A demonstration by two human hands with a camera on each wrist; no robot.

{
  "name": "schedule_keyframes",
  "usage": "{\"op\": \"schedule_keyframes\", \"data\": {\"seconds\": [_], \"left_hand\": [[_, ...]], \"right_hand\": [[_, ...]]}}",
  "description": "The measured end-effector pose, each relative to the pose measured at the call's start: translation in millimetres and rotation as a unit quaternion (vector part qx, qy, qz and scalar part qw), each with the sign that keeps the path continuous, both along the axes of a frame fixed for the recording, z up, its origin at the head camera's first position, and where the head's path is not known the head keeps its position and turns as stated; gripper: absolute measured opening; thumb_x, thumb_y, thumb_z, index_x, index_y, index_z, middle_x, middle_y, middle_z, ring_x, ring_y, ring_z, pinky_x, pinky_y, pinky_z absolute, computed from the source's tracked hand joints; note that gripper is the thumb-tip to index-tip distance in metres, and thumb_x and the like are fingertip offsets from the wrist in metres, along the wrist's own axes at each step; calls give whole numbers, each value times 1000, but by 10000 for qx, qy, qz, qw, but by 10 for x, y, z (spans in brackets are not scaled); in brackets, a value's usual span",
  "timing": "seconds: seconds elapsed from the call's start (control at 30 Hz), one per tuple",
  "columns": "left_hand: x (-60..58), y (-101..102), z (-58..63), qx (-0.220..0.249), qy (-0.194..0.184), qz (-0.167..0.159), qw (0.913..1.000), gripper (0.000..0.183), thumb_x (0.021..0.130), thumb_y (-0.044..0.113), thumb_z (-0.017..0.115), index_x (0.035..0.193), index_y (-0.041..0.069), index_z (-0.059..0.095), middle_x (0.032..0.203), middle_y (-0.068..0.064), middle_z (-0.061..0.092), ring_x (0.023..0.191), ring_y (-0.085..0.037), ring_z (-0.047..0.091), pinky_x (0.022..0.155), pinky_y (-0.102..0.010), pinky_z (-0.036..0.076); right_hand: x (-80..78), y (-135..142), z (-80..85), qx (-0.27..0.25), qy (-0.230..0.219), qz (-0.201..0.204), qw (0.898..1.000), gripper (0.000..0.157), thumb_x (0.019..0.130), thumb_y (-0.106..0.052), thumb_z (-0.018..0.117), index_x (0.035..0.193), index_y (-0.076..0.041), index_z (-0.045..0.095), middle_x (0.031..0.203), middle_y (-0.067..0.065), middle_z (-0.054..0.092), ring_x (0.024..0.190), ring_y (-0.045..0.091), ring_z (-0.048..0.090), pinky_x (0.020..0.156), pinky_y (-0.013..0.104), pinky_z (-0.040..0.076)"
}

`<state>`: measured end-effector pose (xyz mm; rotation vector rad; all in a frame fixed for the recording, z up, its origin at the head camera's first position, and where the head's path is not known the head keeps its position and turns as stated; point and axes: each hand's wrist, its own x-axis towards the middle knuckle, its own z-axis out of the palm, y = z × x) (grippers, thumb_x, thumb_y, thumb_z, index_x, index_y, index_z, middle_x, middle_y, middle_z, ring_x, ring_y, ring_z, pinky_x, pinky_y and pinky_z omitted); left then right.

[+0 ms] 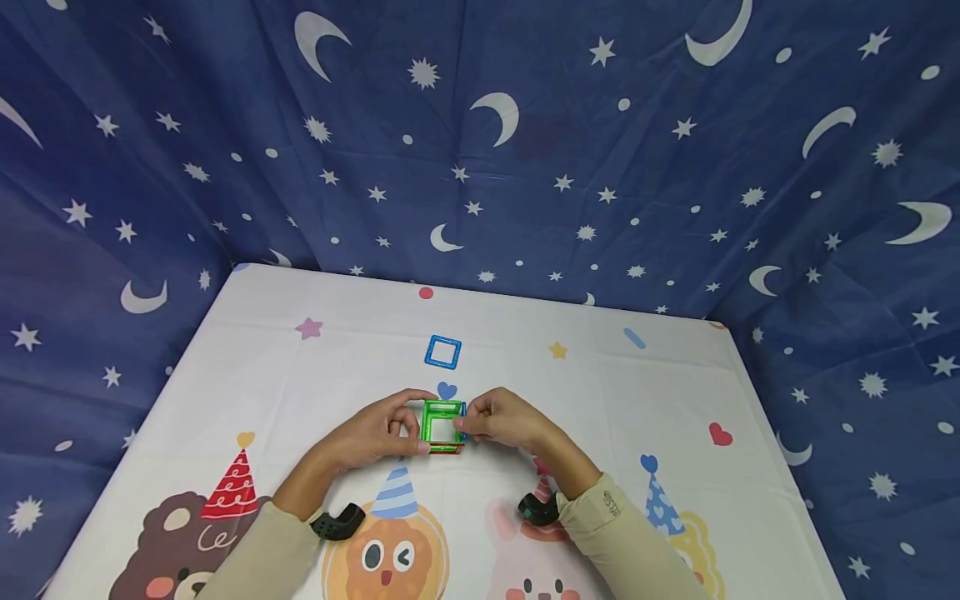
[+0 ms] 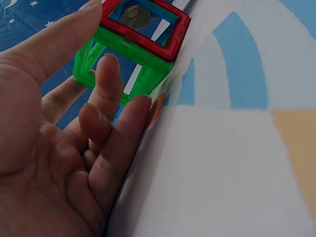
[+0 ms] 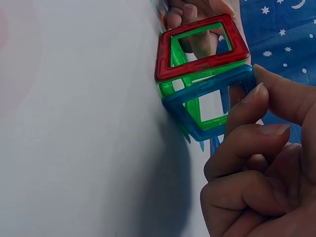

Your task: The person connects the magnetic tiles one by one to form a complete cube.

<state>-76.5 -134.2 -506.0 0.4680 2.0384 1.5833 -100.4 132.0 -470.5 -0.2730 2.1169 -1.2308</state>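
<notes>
A small box of magnetic tiles stands on the table, with green tiles (image 1: 442, 403) and a red tile (image 2: 136, 40) on the side nearest the person. My left hand (image 1: 378, 429) grips this box from the left, thumb at the near corner and a finger at the far corner. On the right side, my right hand (image 1: 506, 421) pinches a blue tile (image 3: 207, 88) between thumb and forefinger. That blue tile is up against the box, slightly angled in the right wrist view; whether its edges fully meet the box I cannot tell.
Beyond the hands, another blue square tile (image 1: 442, 366) lies flat on the white table cover (image 1: 510, 342), which has printed animals and party hats. A dark blue curtain (image 1: 540, 225) with moons and stars surrounds the table's back and sides.
</notes>
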Motion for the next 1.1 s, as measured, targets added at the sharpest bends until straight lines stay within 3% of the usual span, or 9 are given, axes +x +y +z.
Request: {"op": "schedule_keyframes", "data": {"seconds": [0.17,0.6,1.1], "left_hand": [[-2,-5,-12,49,-15,2,10000,69,85,30,85,145,27,50,86,-3,66,62,-10,45,59,-25,40],[-10,-7,-39,68,-50,3,10000,70,85,29,85,145,27,50,87,-4,66,62,-10,46,58,-24,40],[-11,-6,-64,118,-22,-17,9999,70,85,27,85,146,27,50,84,-4,66,60,-9,44,55,-23,38]], "right_hand": [[9,-2,5,11,-75,-34,10000,41,94,-34,73,83,6,67,67,4,55,53,12,37,49,27,25],[-17,18,-4,135,50,-201,9997,47,98,-40,68,86,5,69,64,-2,56,55,12,40,52,27,28],[-26,33,-16,56,-6,-12,10000,44,97,-35,69,82,6,66,65,2,55,56,12,40,52,26,29]]}}
